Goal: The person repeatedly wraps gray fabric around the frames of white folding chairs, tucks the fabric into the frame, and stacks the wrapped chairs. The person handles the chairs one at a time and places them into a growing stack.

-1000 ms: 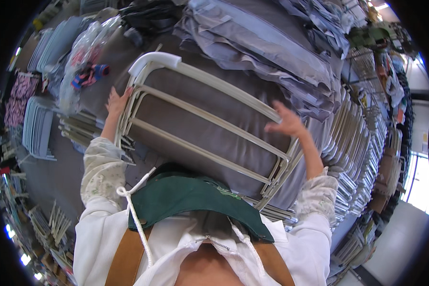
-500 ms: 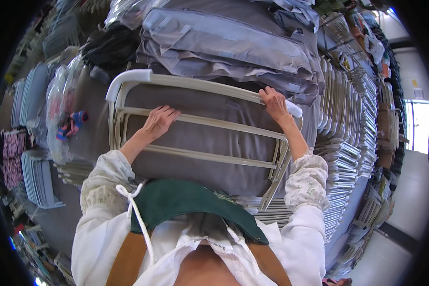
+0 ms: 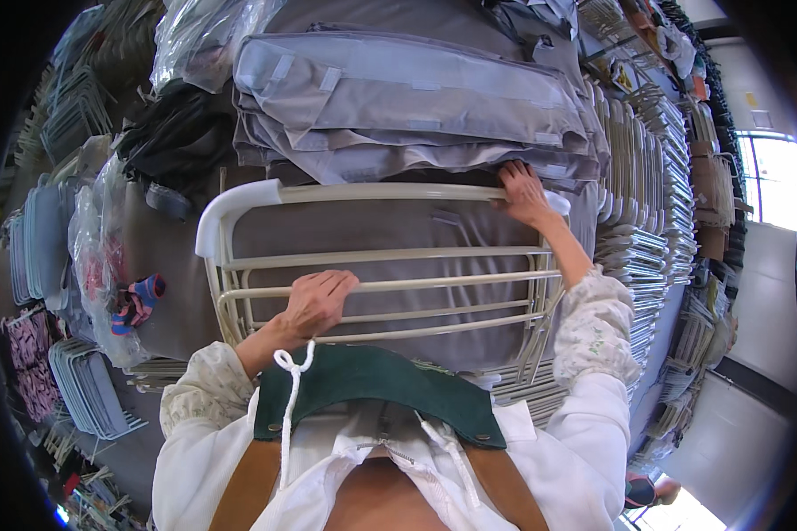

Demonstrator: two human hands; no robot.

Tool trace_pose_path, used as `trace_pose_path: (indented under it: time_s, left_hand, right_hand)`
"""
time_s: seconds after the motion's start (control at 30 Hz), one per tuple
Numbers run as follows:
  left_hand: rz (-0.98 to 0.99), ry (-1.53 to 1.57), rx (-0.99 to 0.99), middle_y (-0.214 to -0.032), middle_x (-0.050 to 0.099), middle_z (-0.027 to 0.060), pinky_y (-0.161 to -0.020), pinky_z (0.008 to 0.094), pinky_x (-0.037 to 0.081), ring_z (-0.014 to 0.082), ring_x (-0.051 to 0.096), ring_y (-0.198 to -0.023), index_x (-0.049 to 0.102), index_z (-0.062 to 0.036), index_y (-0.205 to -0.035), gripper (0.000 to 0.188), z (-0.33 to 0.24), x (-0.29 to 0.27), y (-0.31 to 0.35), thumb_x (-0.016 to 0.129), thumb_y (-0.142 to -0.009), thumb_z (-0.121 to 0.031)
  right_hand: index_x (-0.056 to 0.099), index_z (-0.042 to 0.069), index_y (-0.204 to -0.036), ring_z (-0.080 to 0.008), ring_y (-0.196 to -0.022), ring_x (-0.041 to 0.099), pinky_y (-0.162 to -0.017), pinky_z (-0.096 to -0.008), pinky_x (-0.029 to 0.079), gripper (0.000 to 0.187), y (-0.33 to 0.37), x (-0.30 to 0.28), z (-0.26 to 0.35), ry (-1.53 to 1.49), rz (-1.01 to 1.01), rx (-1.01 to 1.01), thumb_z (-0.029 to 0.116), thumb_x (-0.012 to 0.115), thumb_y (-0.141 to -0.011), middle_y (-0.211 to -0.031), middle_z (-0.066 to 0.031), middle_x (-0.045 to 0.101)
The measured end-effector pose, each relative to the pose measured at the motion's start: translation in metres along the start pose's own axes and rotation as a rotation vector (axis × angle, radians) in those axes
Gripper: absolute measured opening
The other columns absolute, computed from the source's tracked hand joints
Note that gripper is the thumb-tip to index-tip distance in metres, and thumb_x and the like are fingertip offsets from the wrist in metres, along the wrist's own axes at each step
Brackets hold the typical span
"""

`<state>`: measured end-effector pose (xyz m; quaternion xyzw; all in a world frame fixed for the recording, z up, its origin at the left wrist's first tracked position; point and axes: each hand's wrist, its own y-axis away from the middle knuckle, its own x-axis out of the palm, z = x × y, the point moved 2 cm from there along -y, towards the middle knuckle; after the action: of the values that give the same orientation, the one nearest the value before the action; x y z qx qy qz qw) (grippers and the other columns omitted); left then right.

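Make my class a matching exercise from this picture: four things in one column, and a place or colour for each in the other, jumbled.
Column one
1. Left hand
2. Right hand
3. Folded fabric pile
4. Looped drawstring

Column two
A. Grey, lying beyond the cream metal frame
B. White, hanging at the wearer's chest
C. On a crossbar lower down the frame, toward its left end
D. On the frame's top bar, toward its right end

Right pairs: 1-C, 2-D, 3-A, 4-B
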<state>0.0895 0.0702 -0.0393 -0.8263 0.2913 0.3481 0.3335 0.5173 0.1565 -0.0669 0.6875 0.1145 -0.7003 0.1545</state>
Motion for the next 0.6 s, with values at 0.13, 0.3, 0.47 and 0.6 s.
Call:
trace_pose_path:
  time_s: [0.13, 0.3, 0.47, 0.6]
  left_hand:
    - [0.201, 0.195, -0.099, -0.086, 0.068, 0.0067, -0.068, 0.0376, 0.054, 0.0277, 0.067, -0.079, 0.067, -0.01, -0.087, 0.016, 0.046, -0.057, -0.086, 0.075, -0.076, -0.018]
    - [0.103, -0.278, 0.511, -0.124, 0.061, 0.0163, -0.1, 0.0449, 0.043, 0.0323, 0.057, -0.115, 0.063, -0.0082, -0.119, 0.057, 0.171, -0.049, -0.213, 0.082, -0.068, -0.027]
    - [0.532, -0.571, -0.034, -0.097, 0.066, 0.0168, -0.097, 0.0454, 0.04, 0.033, 0.062, -0.097, 0.065, -0.0043, -0.107, 0.051, 0.221, -0.079, -0.225, 0.077, -0.067, -0.034]
    - [0.502, -0.657, -0.235, -0.093, 0.067, 0.0132, -0.087, 0.0452, 0.045, 0.031, 0.064, -0.091, 0.066, -0.0082, -0.095, 0.028, 0.245, -0.122, -0.194, 0.072, -0.075, -0.027]
  right_hand:
    - [0.062, 0.004, -0.098, -0.0303, -0.096, 0.054, -0.088, -0.0409, 0.043, 0.043, -0.015, -0.049, 0.007, -0.479, -0.172, 0.128, 0.032, 0.08, -0.072, -0.095, -0.0127, 0.058]
    - [0.064, 0.005, -0.098, -0.0334, -0.092, 0.06, -0.079, -0.0414, 0.047, 0.026, -0.075, -0.056, -0.058, 0.05, -0.433, 0.059, 0.017, 0.072, -0.077, -0.095, -0.0135, 0.063]
    - [0.063, 0.005, -0.095, -0.0337, -0.092, 0.064, -0.077, -0.0428, 0.05, 0.028, -0.047, -0.052, -0.144, -0.222, -0.363, 0.291, 0.028, 0.07, -0.081, -0.092, -0.0146, 0.066]
    - [0.063, 0.011, -0.118, -0.0323, -0.11, 0.061, -0.097, -0.0389, 0.046, 0.039, -0.065, -0.061, -0.054, 0.083, -0.326, 0.079, 0.026, 0.072, -0.083, -0.118, -0.0123, 0.065]
